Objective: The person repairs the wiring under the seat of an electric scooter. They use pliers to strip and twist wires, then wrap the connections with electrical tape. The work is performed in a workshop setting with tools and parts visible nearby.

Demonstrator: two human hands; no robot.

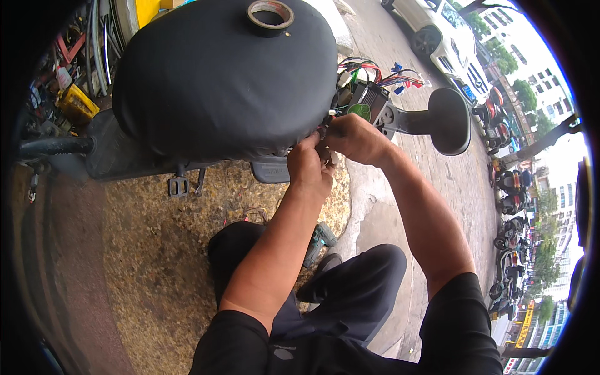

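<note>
Both of my hands meet under the edge of a black padded scooter seat [225, 81], close to a bunch of dark wiring. My left hand [307, 167] is closed, its fingers pinched on something small that I cannot make out. Just right of it, my right hand [356, 139] curls in with bent fingers, its tips hidden against the wiring. Beyond the right hand lies a finned metal controller box [370, 100] with a green round label. Coloured wires with plugs [400, 80] fan out from it. A roll of tape [270, 15] rests on top of the seat.
A black backrest pad [450, 121] juts out to the right. Below the seat is a pedal [178, 186]. A teal and black tool [319, 242] lies on the ground by my feet. Cluttered parts and a yellow container [78, 104] stand at left. A white car [447, 44] and parked scooters line the street.
</note>
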